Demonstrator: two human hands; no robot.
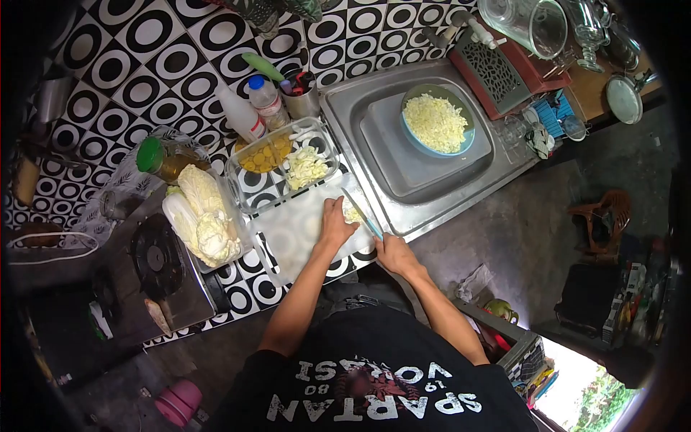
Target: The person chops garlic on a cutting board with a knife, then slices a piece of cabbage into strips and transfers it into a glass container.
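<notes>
My left hand (336, 223) is on the translucent cutting board (291, 234), its fingers and thumb bent around a small pile of pale cut cabbage (353, 214). In my right hand (394, 253) is a knife (371, 225) with a light blue part near the grip, its blade pointing away from me beside the cabbage. Behind the board stands a clear divided container (333, 147) holding orange-yellow slices, pale cut pieces and some white items. To the left, napa cabbage (201, 209) fills a clear tub (241, 234).
A blue bowl (432, 151) of chopped cabbage stands in the steel sink (389, 183). Bottles, including a blue-capped one (268, 104), and a utensil holder (302, 104) line the back. A green-lidded jar (155, 155) and a stove (155, 252) are at left.
</notes>
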